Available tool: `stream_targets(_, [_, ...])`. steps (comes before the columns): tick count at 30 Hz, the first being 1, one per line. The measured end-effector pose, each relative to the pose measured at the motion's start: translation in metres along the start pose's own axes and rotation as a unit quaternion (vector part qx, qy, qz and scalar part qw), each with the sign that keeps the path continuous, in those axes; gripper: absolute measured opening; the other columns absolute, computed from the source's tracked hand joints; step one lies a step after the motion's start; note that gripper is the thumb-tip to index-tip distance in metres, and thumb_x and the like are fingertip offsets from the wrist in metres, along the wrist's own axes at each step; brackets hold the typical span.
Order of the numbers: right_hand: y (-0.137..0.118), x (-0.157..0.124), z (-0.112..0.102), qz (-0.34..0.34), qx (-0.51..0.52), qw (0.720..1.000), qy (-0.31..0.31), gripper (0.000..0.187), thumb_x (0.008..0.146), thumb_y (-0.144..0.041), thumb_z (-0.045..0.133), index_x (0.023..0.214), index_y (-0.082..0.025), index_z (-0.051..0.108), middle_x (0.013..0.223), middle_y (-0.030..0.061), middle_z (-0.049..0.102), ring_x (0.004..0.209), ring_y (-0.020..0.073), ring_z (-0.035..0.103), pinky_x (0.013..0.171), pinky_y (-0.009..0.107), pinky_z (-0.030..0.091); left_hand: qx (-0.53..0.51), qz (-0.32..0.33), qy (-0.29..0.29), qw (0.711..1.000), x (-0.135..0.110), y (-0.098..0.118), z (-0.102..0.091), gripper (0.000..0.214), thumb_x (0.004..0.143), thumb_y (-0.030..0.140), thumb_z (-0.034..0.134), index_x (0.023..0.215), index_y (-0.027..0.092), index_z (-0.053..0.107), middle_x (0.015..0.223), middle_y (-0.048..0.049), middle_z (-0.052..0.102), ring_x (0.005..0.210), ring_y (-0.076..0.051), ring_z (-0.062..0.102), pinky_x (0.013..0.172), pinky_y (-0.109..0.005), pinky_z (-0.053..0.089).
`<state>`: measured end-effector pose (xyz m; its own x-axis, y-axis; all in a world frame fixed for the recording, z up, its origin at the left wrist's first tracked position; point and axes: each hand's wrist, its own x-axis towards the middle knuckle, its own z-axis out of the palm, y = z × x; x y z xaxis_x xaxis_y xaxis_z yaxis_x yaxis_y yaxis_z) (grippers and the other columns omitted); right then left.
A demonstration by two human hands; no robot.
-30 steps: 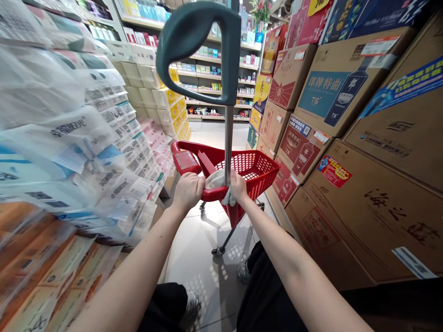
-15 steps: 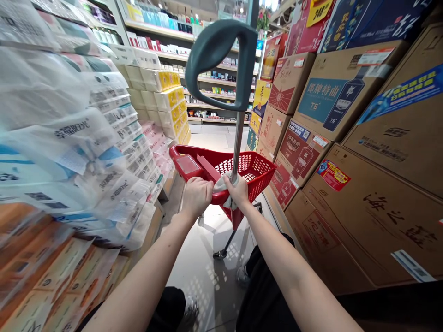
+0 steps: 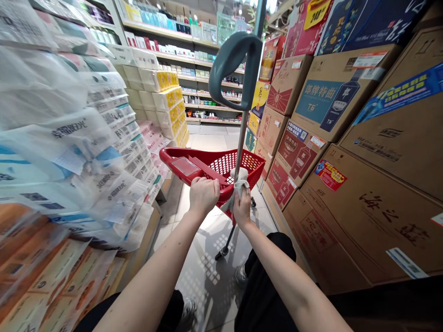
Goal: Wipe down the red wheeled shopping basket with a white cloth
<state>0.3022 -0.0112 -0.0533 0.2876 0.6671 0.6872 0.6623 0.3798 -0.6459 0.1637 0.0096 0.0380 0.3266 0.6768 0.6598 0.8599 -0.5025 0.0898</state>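
A red shopping cart (image 3: 214, 159) with a perforated basket stands in front of me. My left hand (image 3: 204, 196) is closed around its red rim, near the rectangular panel. My right hand (image 3: 242, 205) grips a pale cloth (image 3: 239, 184) that is wrapped around the cart's metal pole (image 3: 241, 143), just beside the rim. Higher on the pole sits a grey loop handle (image 3: 247, 69), which neither hand touches. Under the basket a leg with a caster (image 3: 221, 253) rests on the floor.
Stacked tissue packs (image 3: 100, 152) line the left side. Cartons (image 3: 314, 101) are piled along the right. Shelves of bottles and boxes (image 3: 194, 64) stand at the back. Tiled floor (image 3: 204, 138) runs between them, and my feet are beside the cart.
The cart has turned, its handle shifting right and its basket left. My right hand has moved from the pole's front to its right side, with the cloth now bunched around the pole.
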Motion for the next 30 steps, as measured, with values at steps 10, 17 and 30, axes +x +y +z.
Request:
stream_targets(10, [-0.047, 0.037, -0.01, -0.137, -0.1, 0.98, -0.106, 0.031, 0.096, -0.029, 0.033, 0.098, -0.021, 0.064, 0.1, 0.007, 0.065, 0.103, 0.021, 0.055, 0.104, 0.044, 0.029, -0.204, -0.087, 0.02, 0.975, 0.004, -0.003, 0.001, 0.038, 0.095, 0.039, 0.025, 0.117, 0.019, 0.048, 0.103, -0.0079, 0.063, 0.096, -0.022, 0.058, 0.093, -0.04, 0.036])
stream_targets(17, [-0.063, 0.067, 0.001, -0.089, -0.191, 0.968, -0.137, 0.048, 0.098, -0.033, 0.032, 0.064, -0.018, 0.063, 0.065, 0.006, 0.065, 0.07, 0.0179, 0.061, 0.088, 0.04, 0.034, -0.454, -0.164, 0.023, 0.876, 0.004, -0.005, -0.003, 0.048, 0.095, 0.047, 0.017, 0.129, 0.025, 0.044, 0.123, -0.0069, 0.056, 0.104, -0.016, 0.055, 0.093, -0.034, 0.044])
stream_targets(30, [-0.077, 0.024, 0.005, -0.187, -0.23, 0.948, -0.112, 0.034, 0.096, -0.036, 0.038, 0.117, -0.017, 0.056, 0.099, 0.0109, 0.063, 0.097, 0.0236, 0.054, 0.093, 0.04, 0.037, -0.535, -0.183, 0.037, 0.824, 0.002, -0.01, -0.005, 0.052, 0.095, 0.051, 0.02, 0.133, 0.025, 0.043, 0.13, -0.0075, 0.052, 0.12, -0.017, 0.047, 0.105, -0.036, 0.036])
